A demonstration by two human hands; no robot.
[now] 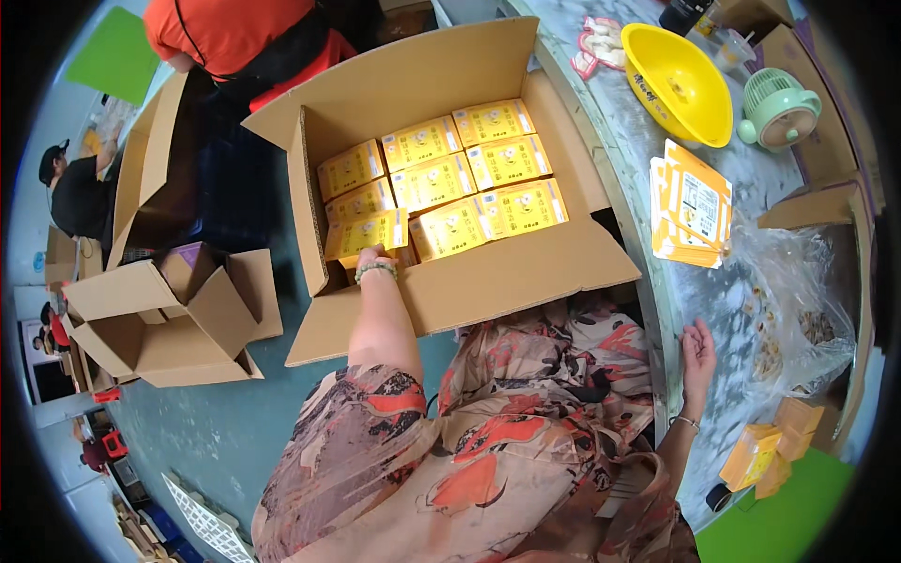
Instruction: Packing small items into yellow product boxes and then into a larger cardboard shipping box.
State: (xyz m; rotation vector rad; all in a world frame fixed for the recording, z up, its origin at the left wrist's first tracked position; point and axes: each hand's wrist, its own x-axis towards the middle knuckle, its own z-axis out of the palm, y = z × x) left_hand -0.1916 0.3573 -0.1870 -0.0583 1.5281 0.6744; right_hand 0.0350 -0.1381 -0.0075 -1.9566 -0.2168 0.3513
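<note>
left hand (pixel 372 257): partly hidden | red-shirted co-worker (pixel 230 39): head cut off | dark container (pixel 681 16): top cut off

Left side: the bare left forearm (pixel 383 324) extends forward from a loose patterned sleeve (pixel 374 403), running almost straight ahead of the body. The left wrist, fitted with a beaded bracelet (pixel 376 268), leads directly into the left hand (pixel 372 254), seen from its back. Finger detail is largely hidden (grip therefore not confirmed). Right side: the right forearm (pixel 678 448) emerges low and out to the side, partly covered by clothing. A thin bracelet (pixel 686 423) circles the right wrist. The right hand (pixel 697 352) is relaxed and empty, its fingers loosely curled, well apart from the left.
</note>
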